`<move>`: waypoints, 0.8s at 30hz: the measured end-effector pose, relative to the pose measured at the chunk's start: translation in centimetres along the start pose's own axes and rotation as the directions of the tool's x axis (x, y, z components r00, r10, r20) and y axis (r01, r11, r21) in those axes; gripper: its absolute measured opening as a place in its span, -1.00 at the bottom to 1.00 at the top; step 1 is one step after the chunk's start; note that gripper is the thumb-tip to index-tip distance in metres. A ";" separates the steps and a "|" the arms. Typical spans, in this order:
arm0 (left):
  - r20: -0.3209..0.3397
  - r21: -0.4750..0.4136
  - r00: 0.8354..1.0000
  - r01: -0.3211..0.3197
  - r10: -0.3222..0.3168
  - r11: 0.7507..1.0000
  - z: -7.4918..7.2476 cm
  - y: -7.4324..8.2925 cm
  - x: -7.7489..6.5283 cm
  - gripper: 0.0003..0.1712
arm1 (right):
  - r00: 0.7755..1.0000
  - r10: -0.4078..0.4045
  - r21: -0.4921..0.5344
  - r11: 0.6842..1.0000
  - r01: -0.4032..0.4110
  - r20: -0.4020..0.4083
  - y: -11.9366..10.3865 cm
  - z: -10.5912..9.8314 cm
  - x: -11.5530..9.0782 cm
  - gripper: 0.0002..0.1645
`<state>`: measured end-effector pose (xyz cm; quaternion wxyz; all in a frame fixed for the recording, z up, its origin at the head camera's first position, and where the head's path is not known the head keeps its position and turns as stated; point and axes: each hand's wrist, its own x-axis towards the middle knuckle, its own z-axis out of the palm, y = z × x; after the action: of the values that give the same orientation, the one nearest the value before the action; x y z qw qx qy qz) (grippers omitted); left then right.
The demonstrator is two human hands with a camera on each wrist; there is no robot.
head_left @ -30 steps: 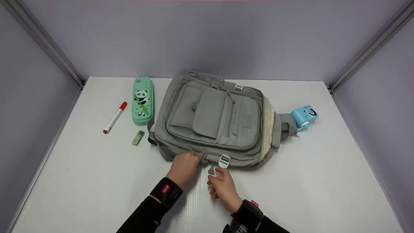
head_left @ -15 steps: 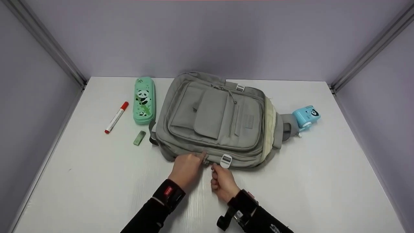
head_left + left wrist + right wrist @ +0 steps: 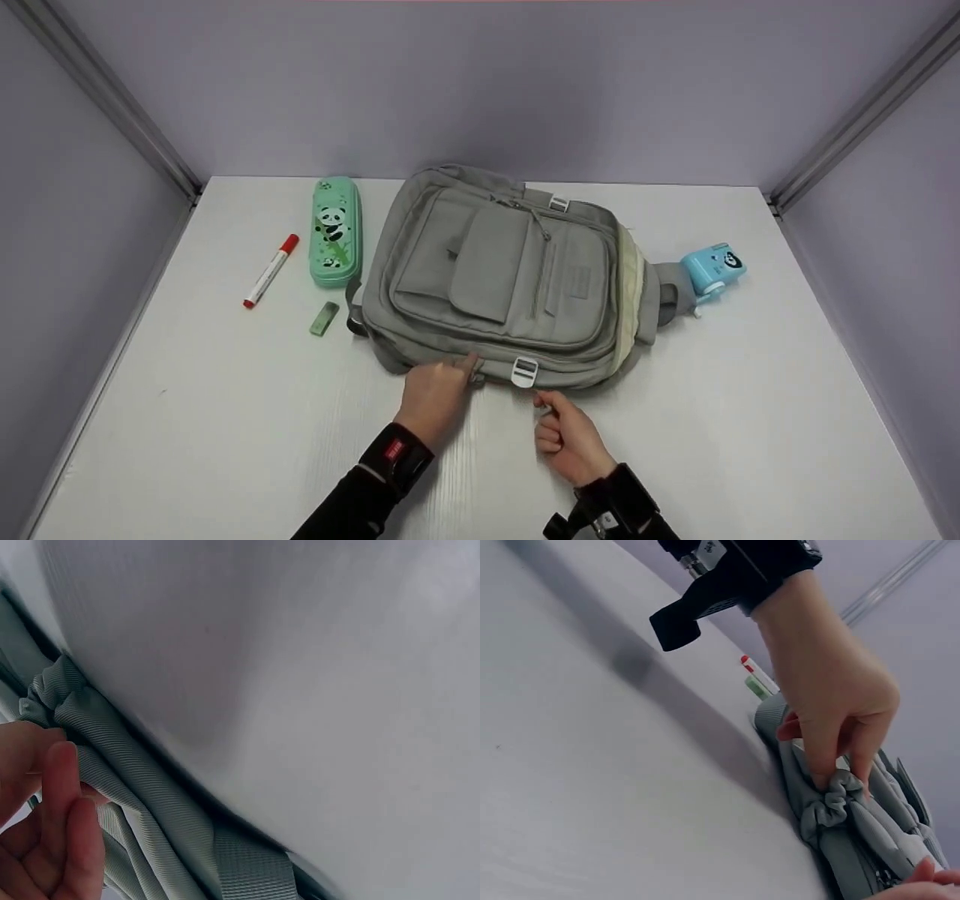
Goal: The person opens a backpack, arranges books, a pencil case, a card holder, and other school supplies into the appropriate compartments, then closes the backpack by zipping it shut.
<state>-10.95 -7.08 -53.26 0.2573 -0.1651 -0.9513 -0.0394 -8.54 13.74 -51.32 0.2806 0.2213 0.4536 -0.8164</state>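
Note:
A grey backpack (image 3: 487, 262) lies front pocket up on the white table, its cream-lined edge at the right. At its near side my left hand (image 3: 435, 394) pinches a fold of the fabric; the right wrist view shows the cloth bunched (image 3: 832, 802) between thumb and fingers. In the left wrist view the fingers (image 3: 64, 817) curl against the ribbed side. To the right, just past a white strap buckle (image 3: 524, 372), my right hand (image 3: 574, 441) pinches a zipper pull at the bag's near edge, mostly hidden by the fingertips.
Left of the bag lie a green panda pencil case (image 3: 335, 232), a red-capped white marker (image 3: 271, 271) and a small green eraser (image 3: 324, 319). A blue panda pencil sharpener (image 3: 712, 268) stands by the bag's strap at the right. Grey panels (image 3: 480, 90) enclose the table.
My right hand closed its thumb and finger on the dangling zipper pull, then moved right along the bag's near edge past the buckle. The left hand keeps its hold on the fabric.

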 end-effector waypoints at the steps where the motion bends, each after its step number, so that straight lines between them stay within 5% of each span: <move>1: 0.000 -0.006 1.000 0.002 -0.002 1.000 0.0 0.0 0.0 -0.53 | 1.000 -0.004 0.013 1.000 0.004 -0.005 -0.2 -0.3 -0.2 -0.77; 9: -0.023 -0.039 1.000 0.005 -0.006 0.999 0.1 -0.4 -0.2 -0.50 | 0.999 -0.007 0.106 0.994 0.011 -0.035 -2.6 -2.6 -2.3 -0.70; 17: 0.003 -0.110 1.000 -0.002 0.003 0.994 -0.2 -1.1 0.1 -0.50 | 0.986 -0.088 0.247 0.961 0.121 -0.139 -5.5 -6.2 -3.9 -0.61; 24: 0.045 -0.136 0.999 0.022 -0.016 0.991 -1.7 2.2 1.6 -0.56 | 0.986 -0.116 0.220 0.965 0.140 -0.118 -5.2 -6.3 -4.0 -0.61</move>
<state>-10.71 -4.78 -51.06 0.2240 -0.1741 -0.9534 -0.1030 -8.30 22.48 -48.77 0.1760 0.2646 0.3844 -0.8667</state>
